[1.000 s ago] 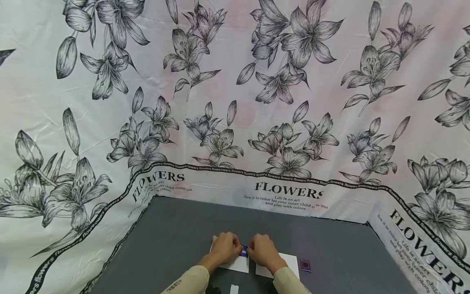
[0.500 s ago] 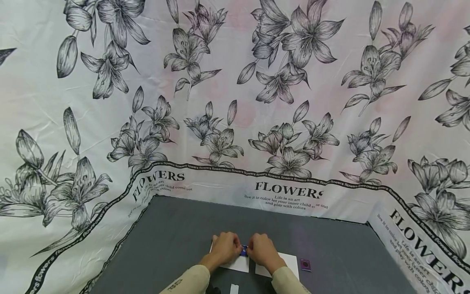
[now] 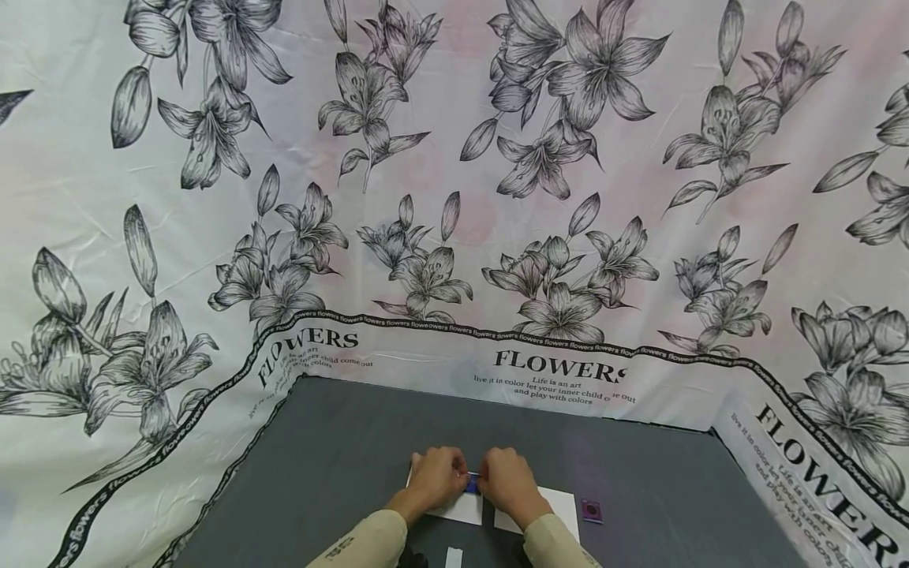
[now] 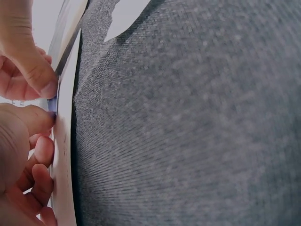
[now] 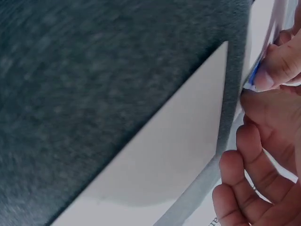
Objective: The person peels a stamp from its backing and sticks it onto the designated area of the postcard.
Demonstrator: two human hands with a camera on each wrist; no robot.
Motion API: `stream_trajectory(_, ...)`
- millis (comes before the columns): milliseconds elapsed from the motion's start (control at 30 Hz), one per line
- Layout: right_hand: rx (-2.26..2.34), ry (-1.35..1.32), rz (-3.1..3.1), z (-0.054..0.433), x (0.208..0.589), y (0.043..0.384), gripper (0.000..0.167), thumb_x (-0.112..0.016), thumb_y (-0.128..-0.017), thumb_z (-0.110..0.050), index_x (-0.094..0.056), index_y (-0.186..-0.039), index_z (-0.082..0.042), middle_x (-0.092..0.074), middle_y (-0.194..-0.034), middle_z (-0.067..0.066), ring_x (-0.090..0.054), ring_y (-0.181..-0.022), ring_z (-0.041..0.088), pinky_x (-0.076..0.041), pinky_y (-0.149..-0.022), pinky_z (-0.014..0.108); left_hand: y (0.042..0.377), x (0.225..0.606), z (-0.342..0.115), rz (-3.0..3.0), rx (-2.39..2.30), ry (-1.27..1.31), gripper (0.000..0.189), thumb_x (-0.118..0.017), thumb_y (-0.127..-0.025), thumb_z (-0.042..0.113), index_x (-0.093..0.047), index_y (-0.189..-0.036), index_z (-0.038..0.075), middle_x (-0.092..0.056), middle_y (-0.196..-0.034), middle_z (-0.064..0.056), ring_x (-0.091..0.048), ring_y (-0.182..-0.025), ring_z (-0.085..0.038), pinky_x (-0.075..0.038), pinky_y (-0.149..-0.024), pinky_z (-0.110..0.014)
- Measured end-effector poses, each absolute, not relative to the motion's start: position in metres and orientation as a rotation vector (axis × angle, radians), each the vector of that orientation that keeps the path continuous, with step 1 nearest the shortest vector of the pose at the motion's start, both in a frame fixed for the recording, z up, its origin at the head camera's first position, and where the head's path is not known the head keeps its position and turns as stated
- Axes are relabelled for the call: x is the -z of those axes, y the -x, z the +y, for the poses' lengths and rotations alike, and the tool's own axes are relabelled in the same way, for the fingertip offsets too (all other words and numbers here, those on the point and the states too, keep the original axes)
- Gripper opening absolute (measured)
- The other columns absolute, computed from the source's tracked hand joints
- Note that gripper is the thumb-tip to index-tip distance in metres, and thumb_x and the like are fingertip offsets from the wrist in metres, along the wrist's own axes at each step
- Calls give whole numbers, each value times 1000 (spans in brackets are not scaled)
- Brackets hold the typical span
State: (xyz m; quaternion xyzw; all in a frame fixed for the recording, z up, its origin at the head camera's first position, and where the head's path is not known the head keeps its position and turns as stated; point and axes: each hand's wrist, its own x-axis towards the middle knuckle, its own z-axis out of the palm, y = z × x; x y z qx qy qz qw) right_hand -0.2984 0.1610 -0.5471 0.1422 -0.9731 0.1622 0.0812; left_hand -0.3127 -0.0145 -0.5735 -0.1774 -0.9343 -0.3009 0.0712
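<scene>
While it is pinched, blue piece (image 3: 473, 483): over the left white card (image 3: 463, 511)
Left hand (image 3: 437, 478): fingertips grasping its left end
Right hand (image 3: 508, 481): fingertips grasping its right end
Purple square (image 3: 592, 511): right of the card

Pale fabric backdrop (image 3: 454, 170) with black flower prints behind a grey tabletop (image 3: 334, 450).

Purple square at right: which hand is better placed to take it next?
Probably the right hand: the purple square lies to its right, with the left hand farther away. Both hands are at the blue piece, though.
</scene>
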Motion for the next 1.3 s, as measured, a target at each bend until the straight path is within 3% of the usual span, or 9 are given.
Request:
stream_trajectory(200,-493,-479,-2921,162,548,300,13,-85,-83,-9,-77,-75,-15,-70,-71,-4,-59,-62,14,-51,-60,38,312,576,-14,-2770,920,581,5,-81,-87,20,-78,-90,24,-82,-92,10,-70,-86,-19,-33,-75,-42)
stream_trajectory(500,-418,-527,-2923,162,545,296,13,-88,-82,-13,-77,-75,-16,-70,-70,-5,-61,-62,14,-52,-60,38,311,577,-15,-2761,917,590,11,-79,-83,18,-82,-88,27,-78,-86,10,-69,-82,-16,-34,-74,-41)
stream_trajectory(800,-437,-511,-2974,163,539,294,11,-91,-84,-18,-81,-83,-14,-73,-75,-4,-63,-67,14,-55,-66,41,311,575,-21,-2811,943,646,15,-82,-79,18,-84,-93,24,-57,-67,17,-51,-70,-3,-32,-76,-38)
stream_trajectory(967,-437,-504,-2998,164,541,294,11,-91,-83,-20,-83,-87,-14,-74,-77,-4,-62,-67,13,-55,-66,41,311,576,-22,-2827,932,648,13,-85,-81,20,-83,-94,23,-56,-66,17,-49,-68,-2,-31,-76,-36)
stream_trajectory(1300,-385,-498,-2998,161,535,291,14,-92,-84,-21,-81,-81,-15,-71,-72,-5,-59,-63,12,-53,-63,38,312,573,-25,-2808,971,690,15,-88,-82,20,-84,-96,20,-59,-68,17,-50,-70,0,-30,-75,-35)
